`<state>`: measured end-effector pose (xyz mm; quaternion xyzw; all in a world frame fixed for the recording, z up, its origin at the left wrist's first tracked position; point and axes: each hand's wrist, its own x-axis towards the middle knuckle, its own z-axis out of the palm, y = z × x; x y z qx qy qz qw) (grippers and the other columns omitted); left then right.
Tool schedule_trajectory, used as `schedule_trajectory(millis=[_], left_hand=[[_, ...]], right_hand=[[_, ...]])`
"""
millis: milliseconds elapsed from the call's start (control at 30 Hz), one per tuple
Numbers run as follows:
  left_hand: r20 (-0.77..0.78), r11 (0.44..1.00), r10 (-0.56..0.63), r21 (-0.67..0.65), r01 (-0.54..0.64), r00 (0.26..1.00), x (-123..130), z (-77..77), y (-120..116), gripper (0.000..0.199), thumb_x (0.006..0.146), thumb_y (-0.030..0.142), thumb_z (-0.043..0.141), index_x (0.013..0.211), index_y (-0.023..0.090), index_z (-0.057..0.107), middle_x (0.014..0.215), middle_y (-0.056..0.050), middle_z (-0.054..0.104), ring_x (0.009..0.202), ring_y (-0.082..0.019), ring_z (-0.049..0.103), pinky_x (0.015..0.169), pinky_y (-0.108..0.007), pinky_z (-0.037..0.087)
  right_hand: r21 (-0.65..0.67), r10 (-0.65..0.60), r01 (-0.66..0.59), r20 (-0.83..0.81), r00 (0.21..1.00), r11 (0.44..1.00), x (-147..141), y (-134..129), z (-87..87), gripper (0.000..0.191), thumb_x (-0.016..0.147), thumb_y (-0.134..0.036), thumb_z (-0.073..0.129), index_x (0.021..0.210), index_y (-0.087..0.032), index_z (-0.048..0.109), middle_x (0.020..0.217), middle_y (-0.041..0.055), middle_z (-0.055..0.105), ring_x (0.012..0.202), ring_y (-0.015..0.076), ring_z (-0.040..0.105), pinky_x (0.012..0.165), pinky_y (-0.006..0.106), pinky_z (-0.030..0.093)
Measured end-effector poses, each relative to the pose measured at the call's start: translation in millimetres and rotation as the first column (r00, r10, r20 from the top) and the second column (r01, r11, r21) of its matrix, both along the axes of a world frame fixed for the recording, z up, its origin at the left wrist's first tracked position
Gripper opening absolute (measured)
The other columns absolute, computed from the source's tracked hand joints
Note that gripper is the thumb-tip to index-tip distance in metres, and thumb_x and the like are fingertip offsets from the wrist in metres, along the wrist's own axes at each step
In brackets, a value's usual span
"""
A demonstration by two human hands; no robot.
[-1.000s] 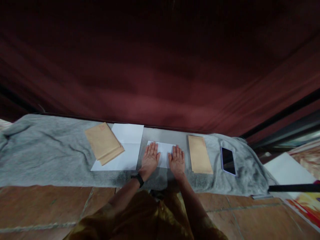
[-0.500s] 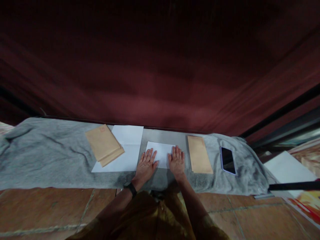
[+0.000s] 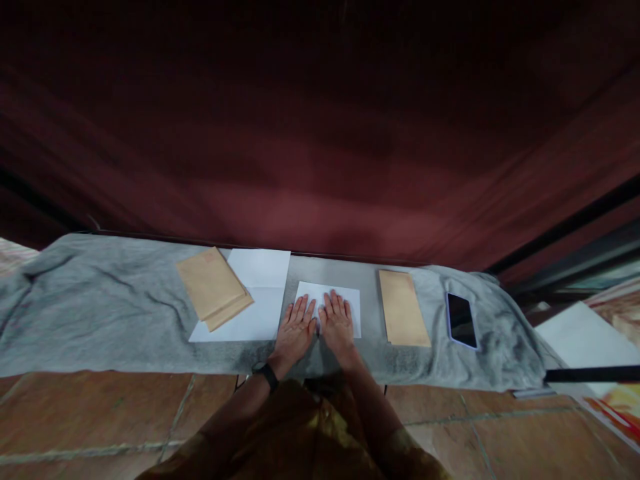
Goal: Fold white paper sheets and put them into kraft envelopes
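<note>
A small white sheet of paper (image 3: 353, 312), apparently folded, lies in front of me on the grey cloth. My left hand (image 3: 295, 331) rests flat on its left part, fingers stretched out. Close beside it, my right hand (image 3: 337, 327) lies flat on the middle of the same paper, fingers extended. To the left are larger white sheets (image 3: 267, 307) with a crease across them. Several brown envelopes (image 3: 207, 283) lie partly on top of these. On the right is another stack of brown envelopes (image 3: 403, 310).
A phone (image 3: 461, 320) with a pale purple edge lies right of the envelopes. The grey cloth (image 3: 110, 307) covers a long narrow table. A dark red curtain-like surface (image 3: 320, 200) rises behind it. White board or paper (image 3: 583, 333) and a black bar stand at far right.
My right hand has slid left across the small paper, from its right edge to the middle, near my left hand. The left hand stays on the paper. The view has shifted slightly.
</note>
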<state>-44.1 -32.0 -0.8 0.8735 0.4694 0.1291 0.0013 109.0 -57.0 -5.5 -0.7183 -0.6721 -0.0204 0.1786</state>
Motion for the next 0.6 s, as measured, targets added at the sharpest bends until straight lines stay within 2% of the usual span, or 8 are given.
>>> schedule_trajectory(millis=[133,233,433,600], left_hand=[[0.035,0.999,0.033,0.0,-0.033,0.999,4.0,-4.0,0.2,0.056,0.104,0.033,0.033,0.155,0.012,0.041,0.162,-0.016,0.038,0.154,-0.026,0.031,0.127,-0.052,0.024],[0.057,0.997,0.077,0.002,-0.077,0.995,16.9,-6.5,0.1,0.057,0.104,0.034,0.033,0.155,0.01,0.039,0.16,-0.017,0.041,0.153,-0.028,0.031,0.127,-0.055,0.021],[0.07,0.997,-0.055,-0.049,0.058,0.996,50.9,-3.2,11.7,0.051,0.104,0.032,0.036,0.153,0.019,0.046,0.163,-0.008,0.04,0.155,-0.027,0.027,0.128,-0.053,0.02],[0.038,0.997,0.023,-0.078,-0.02,0.999,44.5,0.6,39.7,0.056,0.105,0.037,0.032,0.156,0.015,0.043,0.163,-0.01,0.038,0.155,-0.026,0.027,0.128,-0.049,0.019]], right_hand=[[0.021,-0.081,0.081,0.018,0.997,0.997,29.1,-8.0,-2.7,0.051,0.108,-0.033,0.037,0.156,-0.016,0.042,0.161,0.0175,0.04,0.149,0.0281,0.039,0.121,0.052,0.029],[0.018,-0.106,0.106,0.026,0.994,0.994,40.1,-12.3,-4.6,0.053,0.108,-0.035,0.035,0.156,-0.014,0.041,0.162,0.0191,0.039,0.149,0.0292,0.037,0.121,0.052,0.028],[0.029,-0.091,0.09,0.053,0.994,0.996,40.2,-12.9,-9.3,0.054,0.107,-0.034,0.036,0.156,-0.013,0.04,0.163,0.0192,0.036,0.15,0.0297,0.035,0.12,0.053,0.028],[0.079,-0.113,0.109,0.054,0.992,0.991,40.2,-11.0,-13.8,0.052,0.108,-0.034,0.035,0.155,-0.013,0.043,0.16,0.0193,0.042,0.148,0.0287,0.039,0.119,0.052,0.029]])
